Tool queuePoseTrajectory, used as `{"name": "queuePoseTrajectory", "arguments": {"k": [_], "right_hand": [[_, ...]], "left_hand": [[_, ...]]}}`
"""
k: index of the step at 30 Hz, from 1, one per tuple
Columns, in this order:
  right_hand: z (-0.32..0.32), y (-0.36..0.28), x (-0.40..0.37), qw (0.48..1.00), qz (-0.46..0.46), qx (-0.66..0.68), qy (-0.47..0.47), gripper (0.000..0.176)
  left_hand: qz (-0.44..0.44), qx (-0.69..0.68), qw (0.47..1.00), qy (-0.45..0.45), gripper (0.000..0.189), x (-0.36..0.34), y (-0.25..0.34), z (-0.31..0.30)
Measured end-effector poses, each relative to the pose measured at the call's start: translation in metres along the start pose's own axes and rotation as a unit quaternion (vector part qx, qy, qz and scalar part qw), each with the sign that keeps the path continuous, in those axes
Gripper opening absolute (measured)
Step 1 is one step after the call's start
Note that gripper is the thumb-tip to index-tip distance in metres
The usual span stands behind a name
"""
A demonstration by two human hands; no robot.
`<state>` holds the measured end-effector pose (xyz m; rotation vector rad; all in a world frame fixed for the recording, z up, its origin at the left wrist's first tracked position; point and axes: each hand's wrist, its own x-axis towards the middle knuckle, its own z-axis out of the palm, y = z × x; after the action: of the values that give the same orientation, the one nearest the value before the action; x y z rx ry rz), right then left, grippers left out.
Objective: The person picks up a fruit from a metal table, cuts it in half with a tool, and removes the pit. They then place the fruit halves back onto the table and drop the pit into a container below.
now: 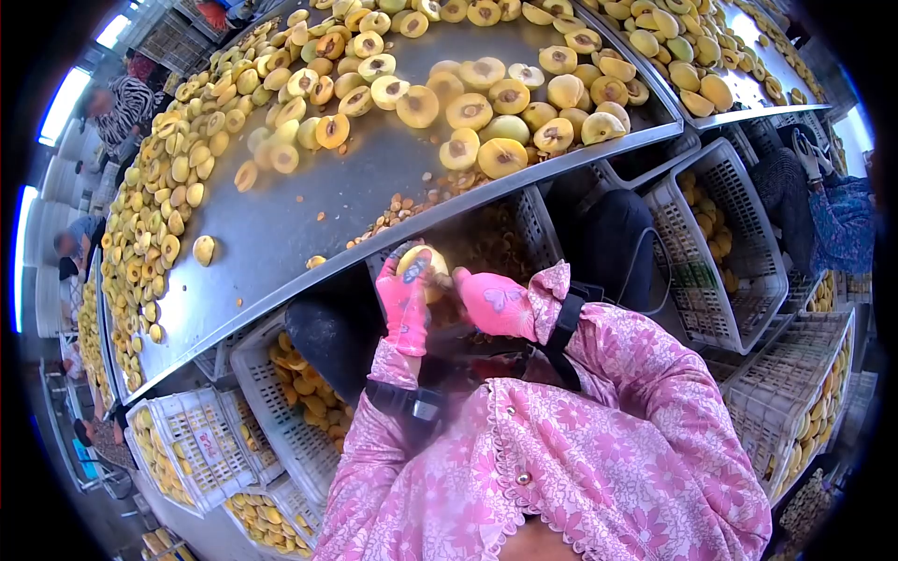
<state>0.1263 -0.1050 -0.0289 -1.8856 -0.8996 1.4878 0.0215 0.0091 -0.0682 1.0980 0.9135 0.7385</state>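
Note:
In a pink glove, my left hand is wrapped round a yellow halved fruit just off the table's front edge. My right hand, also in a pink glove, is closed at the fruit's right side; whatever its fingers grip is hidden. Many halved yellow fruits lie on the metal table beyond my hands, some with brown pits showing. Small brown pits are scattered along the table's front edge.
White crates of fruit stand at my left and right, with more crates at lower left. A second table is at upper right. A co-worker sits at far right; other people are at upper left.

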Motion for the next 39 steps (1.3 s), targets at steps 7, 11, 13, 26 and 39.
{"name": "queuePoseTrajectory", "arguments": {"k": [7, 11, 13, 26, 39], "right_hand": [[-0.011, -0.016, -0.005, 0.984, 0.026, 0.116, -0.130, 0.016], [-0.006, -0.004, 0.002, 0.930, 0.010, 0.295, -0.220, 0.016], [-0.006, -0.004, 0.001, 0.907, -0.005, 0.337, -0.253, 0.016], [0.000, 0.010, -0.001, 0.883, -0.013, 0.385, -0.270, 0.016], [0.005, 0.044, -0.009, 0.976, -0.115, -0.167, -0.076, 0.026]], "left_hand": [[0.020, -0.039, 0.998, -0.043, 0.026, 0.007, -0.005, -0.007], [0.037, -0.108, 0.991, -0.076, 0.030, 0.009, -0.006, -0.008], [0.025, -0.137, 0.986, -0.090, 0.032, 0.009, -0.008, -0.008], [-0.072, -0.124, 0.981, -0.134, 0.036, 0.010, -0.006, -0.008], [0.193, 0.392, 0.888, 0.142, 0.025, -0.027, 0.115, -0.133]]}}
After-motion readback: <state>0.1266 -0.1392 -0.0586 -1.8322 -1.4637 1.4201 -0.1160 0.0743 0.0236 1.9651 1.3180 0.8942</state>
